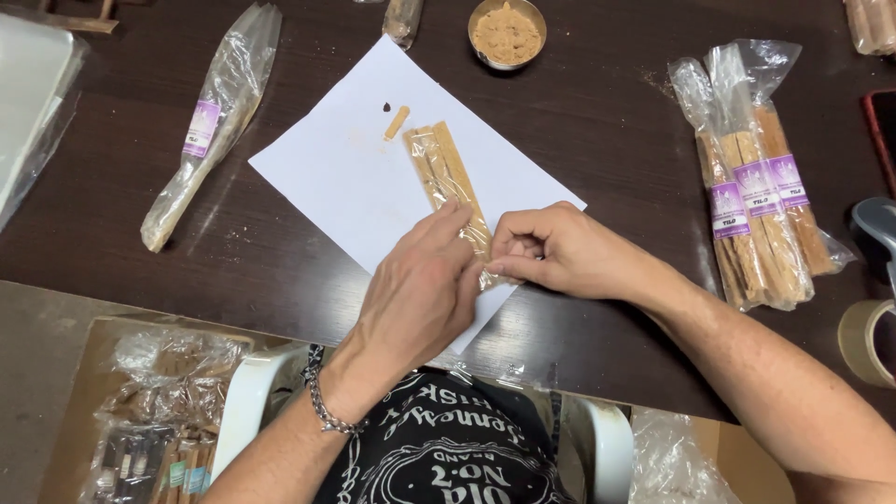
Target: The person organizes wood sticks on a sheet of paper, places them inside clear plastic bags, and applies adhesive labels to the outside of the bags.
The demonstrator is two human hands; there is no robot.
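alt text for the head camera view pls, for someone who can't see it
Two bare hands, left hand and right hand, pinch the near end of a clear packet of tan sticks lying on a white paper sheet on a dark table. Filled labelled packets lie to the right, a bowl of brown powder above.

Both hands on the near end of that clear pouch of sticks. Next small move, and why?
Probably fold the pouch's open near end over and press it flat. Both hands, left hand and right hand, pinch the near end of the clear pouch, which lies on the white paper; its far end lies flat already.
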